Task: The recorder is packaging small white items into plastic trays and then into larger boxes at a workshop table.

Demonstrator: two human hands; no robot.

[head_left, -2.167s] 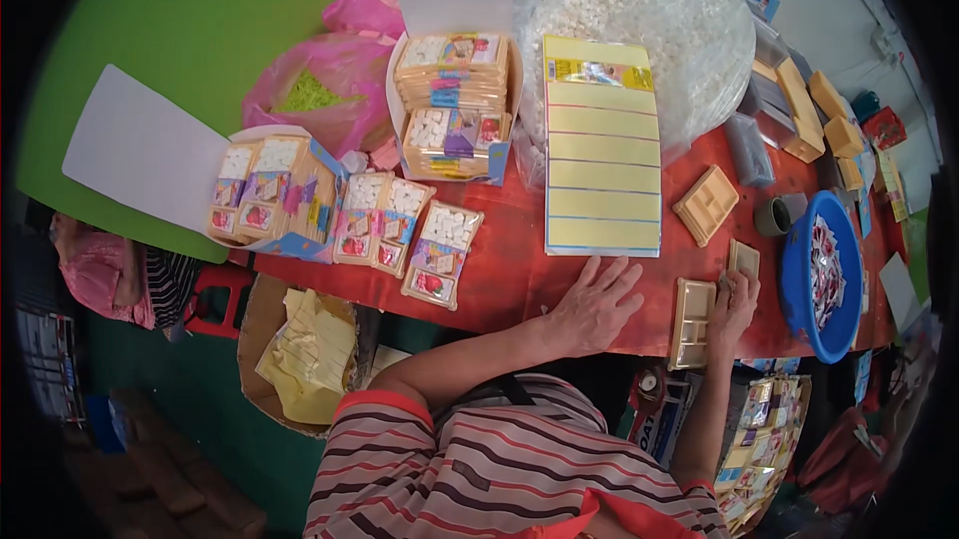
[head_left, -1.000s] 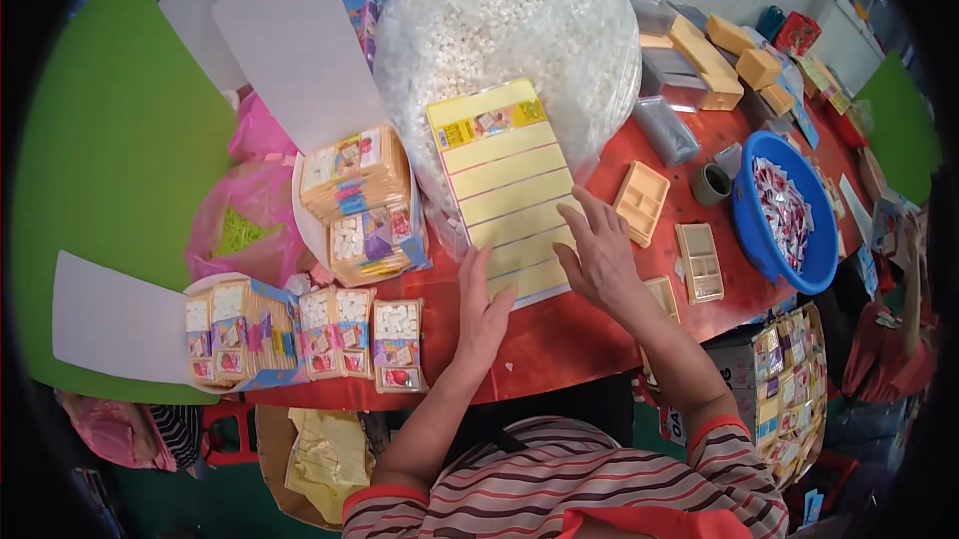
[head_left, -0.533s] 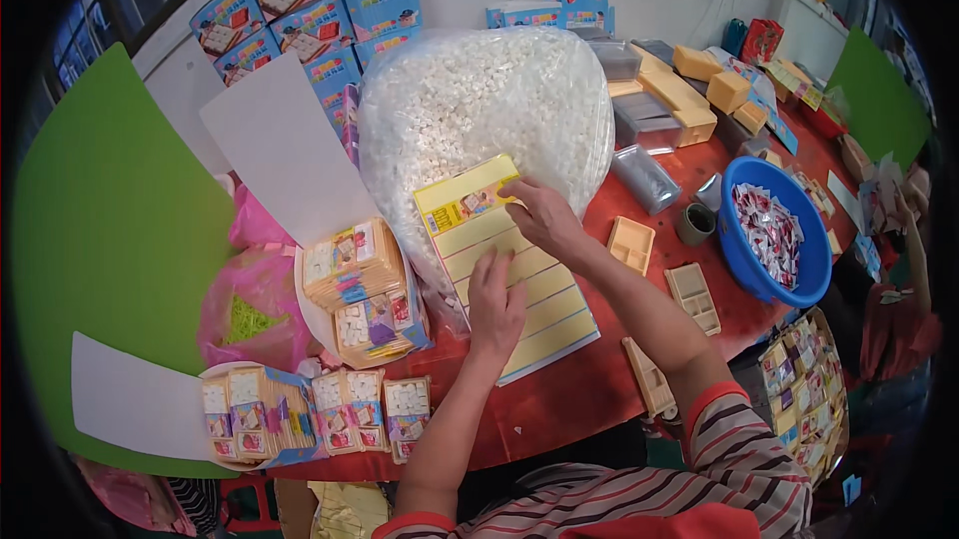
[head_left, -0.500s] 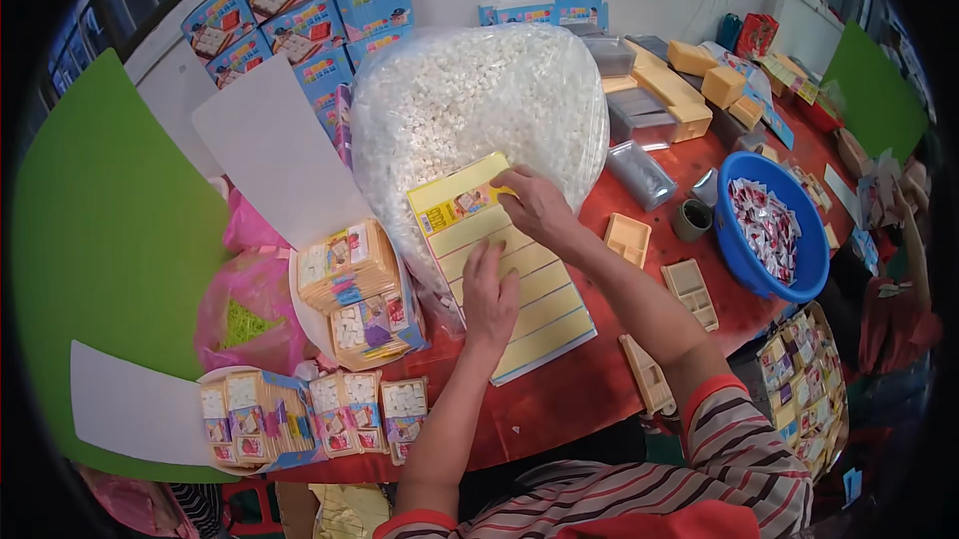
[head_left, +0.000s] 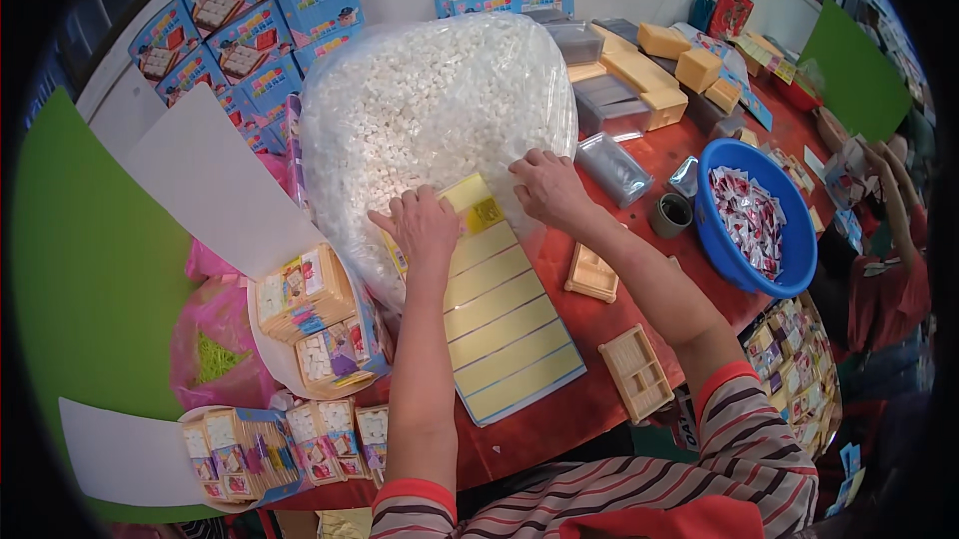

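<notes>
A yellow sheet of label strips, ruled across with dark lines, lies slanted on the red table. Its upper end rests against a big clear bag of small white pieces. Across the sheet's upper left part my left hand spreads its fingers, covering much of a printed label near the top. My right hand hovers just beyond the sheet's upper right corner, beside the bag. Its fingers are bent and apart, and I see nothing between them.
Tan compartment trays lie right of the sheet. Beyond them are a dark cup, clear plastic boxes and a blue basin of small packets. At left, cartons hold packed trays. A co-worker's arm shows far right.
My left hand has moved up from the sheet's middle to its upper left part. My right hand has left the printed label and moved off the sheet's right side. The whole view has shifted.
</notes>
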